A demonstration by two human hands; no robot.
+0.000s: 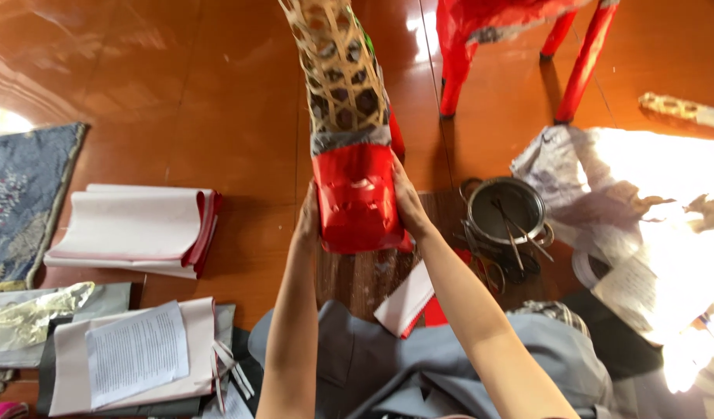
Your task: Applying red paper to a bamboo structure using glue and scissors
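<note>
Frame: a woven bamboo frame (337,70) is held upright over the wooden floor (202,93), its lower end wrapped in red paper (357,198); a grey band is seen between lattice and paper.
Left hand: the left hand (309,217) is pressed flat against the left side of the red-papered end, fingers spread upward along it.
Right hand: the right hand (409,203) is laid against the right side of the same end, so the piece is clasped between both palms.
Pot: a round metal pot (506,209) is set on the floor just right of the right forearm; thin sticks or handles are seen resting inside it, and what else it holds cannot be told.
Scissors: scissors (489,268) are lying beside the pot.
Paper stacks: a folded stack of white and red sheets (136,229) is lying well left; printed sheets (136,353) are piled nearer.
Stool: red stool legs (582,62) are seen beyond the frame.
Wrapping: crumpled pale paper (605,178) is spread at the right.
</note>
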